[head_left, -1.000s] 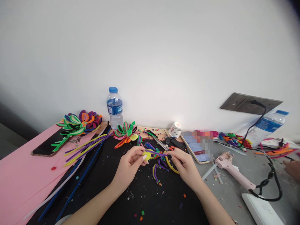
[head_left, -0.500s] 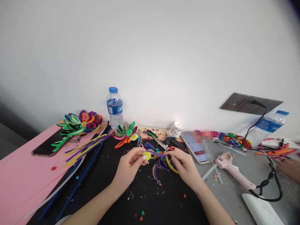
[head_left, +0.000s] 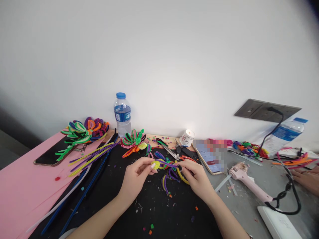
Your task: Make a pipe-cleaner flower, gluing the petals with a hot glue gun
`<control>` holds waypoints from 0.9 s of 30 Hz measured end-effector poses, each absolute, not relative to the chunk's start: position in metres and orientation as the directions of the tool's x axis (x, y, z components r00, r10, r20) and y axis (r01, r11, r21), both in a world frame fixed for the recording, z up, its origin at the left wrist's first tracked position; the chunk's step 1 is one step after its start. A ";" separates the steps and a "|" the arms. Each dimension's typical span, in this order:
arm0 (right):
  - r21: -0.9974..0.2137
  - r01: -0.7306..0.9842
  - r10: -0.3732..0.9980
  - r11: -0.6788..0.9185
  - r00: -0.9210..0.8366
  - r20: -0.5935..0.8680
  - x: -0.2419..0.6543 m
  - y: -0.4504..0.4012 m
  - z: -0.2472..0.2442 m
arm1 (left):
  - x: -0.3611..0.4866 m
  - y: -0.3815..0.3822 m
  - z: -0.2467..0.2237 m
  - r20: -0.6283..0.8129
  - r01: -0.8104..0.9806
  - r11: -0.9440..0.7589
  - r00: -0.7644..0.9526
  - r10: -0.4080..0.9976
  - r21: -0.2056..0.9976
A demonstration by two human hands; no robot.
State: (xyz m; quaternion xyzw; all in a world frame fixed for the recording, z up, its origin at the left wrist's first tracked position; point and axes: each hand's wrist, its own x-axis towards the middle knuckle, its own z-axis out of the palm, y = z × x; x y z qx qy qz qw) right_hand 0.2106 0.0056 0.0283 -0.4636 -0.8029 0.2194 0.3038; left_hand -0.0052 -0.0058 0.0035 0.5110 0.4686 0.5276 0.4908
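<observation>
At far left, on the pink sheet [head_left: 30,186], a dark phone [head_left: 46,156], partly under a bundle of fuzzy-stem flowers [head_left: 79,131]. Next, a fan of yellow and purple stems [head_left: 87,159], then long blue stems [head_left: 85,191] slanting over the edge of the black mat [head_left: 119,215]. Upright by the wall, a water bottle [head_left: 122,114]; to its right and nearer, a green and pink flower [head_left: 136,142]. Near the middle, left hand [head_left: 136,174] with thumb and fingers clamped on a yellow coil [head_left: 156,164], above the mat. From coil to right hand [head_left: 194,172], a purple strip [head_left: 168,163], pinched there between thumb and fingers. Just beyond the strip, a multicoloured cluster [head_left: 171,173]. Farther right, a paper cup [head_left: 186,138] and, near it, a lit phone [head_left: 208,156]. On the grey table [head_left: 241,212], a pink glue gun [head_left: 250,185]; near the wall, a second bottle [head_left: 284,134]. At far right, another person's hand [head_left: 306,179], its hold impossible to tell.
</observation>
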 end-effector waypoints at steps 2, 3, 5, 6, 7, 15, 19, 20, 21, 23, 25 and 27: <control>-0.642 0.606 0.879 0.470 -0.389 0.276 0.210 0.006 0.027 | -0.006 -0.007 0.004 0.077 -0.037 -0.077 -0.003 0.997 0.996; -0.644 0.604 0.879 0.470 -0.390 0.276 0.211 0.006 0.027 | -0.006 -0.007 0.004 0.076 -0.040 -0.076 -0.005 0.997 0.996; -0.647 0.598 0.877 0.474 -0.389 0.283 0.211 0.006 0.026 | -0.006 -0.007 0.004 0.074 -0.045 -0.074 -0.007 0.997 0.996; -0.649 0.594 0.875 0.476 -0.389 0.287 0.211 0.006 0.026 | -0.006 -0.007 0.003 0.071 -0.046 -0.072 -0.009 0.997 0.996; -0.651 0.588 0.873 0.480 -0.391 0.291 0.211 0.006 0.025 | -0.006 -0.007 0.003 0.068 -0.045 -0.069 -0.013 0.998 0.997; -0.684 0.556 0.868 0.472 -0.427 0.252 0.210 0.004 0.026 | -0.006 -0.004 0.002 0.050 -0.077 -0.052 -0.031 0.998 0.996; -0.708 0.522 0.857 0.476 -0.458 0.238 0.209 0.003 0.028 | -0.006 -0.004 0.002 0.047 -0.079 -0.050 -0.038 0.998 0.996; -0.715 0.515 0.855 0.473 -0.466 0.230 0.209 0.002 0.028 | -0.006 -0.004 0.003 0.048 -0.080 -0.051 -0.038 0.998 0.996; -0.724 0.511 0.856 0.464 -0.470 0.217 0.209 0.002 0.027 | -0.006 -0.004 0.003 0.050 -0.080 -0.053 -0.037 0.998 0.995; -0.748 0.508 0.866 0.426 -0.468 0.176 0.209 0.002 0.025 | -0.006 -0.004 0.002 0.048 -0.081 -0.051 -0.036 0.998 0.995; -0.780 0.500 0.876 0.376 -0.465 0.124 0.208 0.001 0.022 | -0.007 -0.005 0.002 0.046 -0.084 -0.049 -0.037 0.998 0.995; -0.807 0.482 0.873 0.342 -0.481 0.083 0.206 0.000 0.021 | -0.007 -0.005 0.002 0.047 -0.085 -0.050 -0.036 0.998 0.995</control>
